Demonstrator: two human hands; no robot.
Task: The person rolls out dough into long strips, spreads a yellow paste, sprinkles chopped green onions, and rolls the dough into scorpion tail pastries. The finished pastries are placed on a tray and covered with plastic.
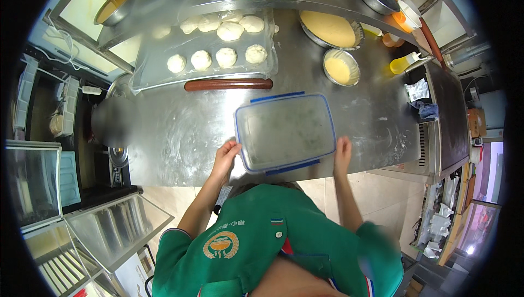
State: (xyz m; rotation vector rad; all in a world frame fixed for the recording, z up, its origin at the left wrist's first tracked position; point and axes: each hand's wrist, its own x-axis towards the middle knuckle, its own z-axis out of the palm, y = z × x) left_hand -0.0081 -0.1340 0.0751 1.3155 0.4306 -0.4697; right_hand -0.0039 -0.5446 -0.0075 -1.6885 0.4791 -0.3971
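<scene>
A clear rectangular plastic container (285,132) with a blue-rimmed lid lies flat on the steel worktable (180,128), near its front edge. My left hand (225,155) grips the container's near left corner. On the near right corner rests my right hand (343,152), fingers against the side. Something greenish shows dimly through the lid.
A wooden rolling pin (228,84) lies behind the container. Beyond it a tray (150,76) of dough balls sits under plastic film. Two metal bowls of yellow batter (341,68) stand at the back right, with squeeze bottles (403,63) and a griddle (450,117) further right.
</scene>
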